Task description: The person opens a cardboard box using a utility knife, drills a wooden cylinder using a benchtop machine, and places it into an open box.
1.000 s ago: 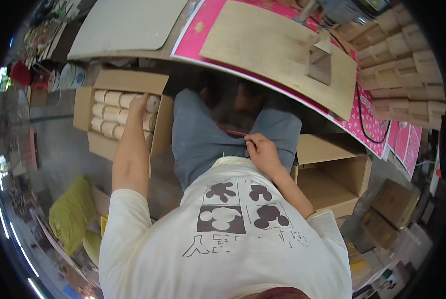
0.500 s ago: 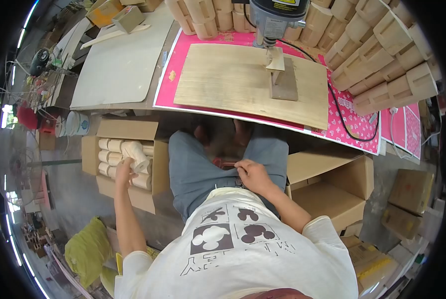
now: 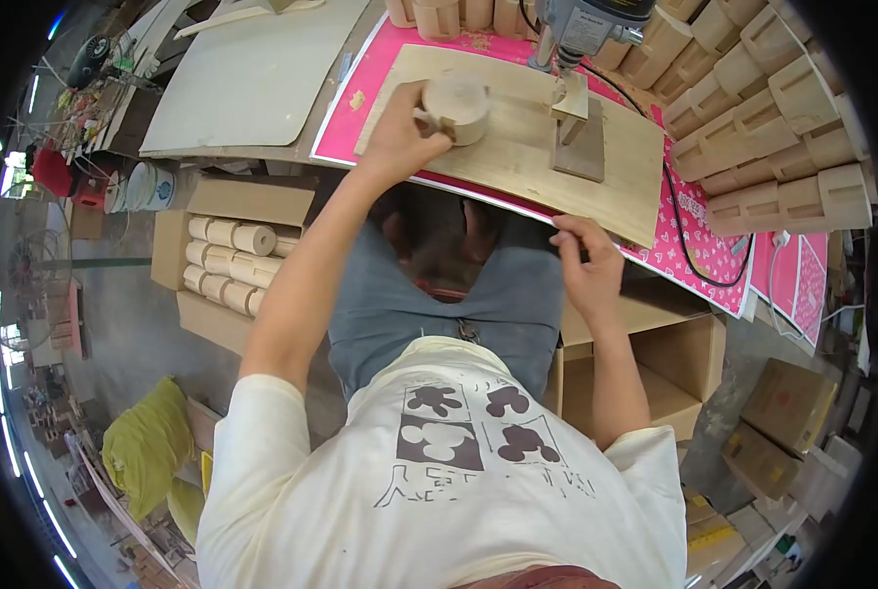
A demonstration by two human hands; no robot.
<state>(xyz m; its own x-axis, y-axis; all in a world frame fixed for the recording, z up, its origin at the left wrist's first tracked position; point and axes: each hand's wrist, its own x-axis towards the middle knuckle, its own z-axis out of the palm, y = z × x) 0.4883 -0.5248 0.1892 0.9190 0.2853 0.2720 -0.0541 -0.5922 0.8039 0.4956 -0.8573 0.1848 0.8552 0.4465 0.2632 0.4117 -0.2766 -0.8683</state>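
Wrapped round one side of a pale wooden cylinder (image 3: pixel 456 106), my left hand (image 3: pixel 404 137) is over the left part of a plywood board (image 3: pixel 517 147). My right hand (image 3: pixel 588 257) is at the table's front edge, fingers apart, with nothing in it. Between the hands and the stacked wood, a wooden jig (image 3: pixel 578 147) stands on the board under a drill press (image 3: pixel 591 29). More wooden cylinders (image 3: pixel 221 261) lie in rows in an open cardboard box (image 3: pixel 213 324) at the left.
Stacked wooden pieces (image 3: pixel 772 128) line the back right of the pink-covered table (image 3: pixel 699 236). A black cable (image 3: pixel 676 211) runs across it. An open cardboard box (image 3: pixel 679 363) is below right. A white panel (image 3: pixel 252 83) lies at the back left.
My left hand has risen from the box to above the board with a cylinder in it. My right hand has moved from my lap to the table edge. The view has shifted.
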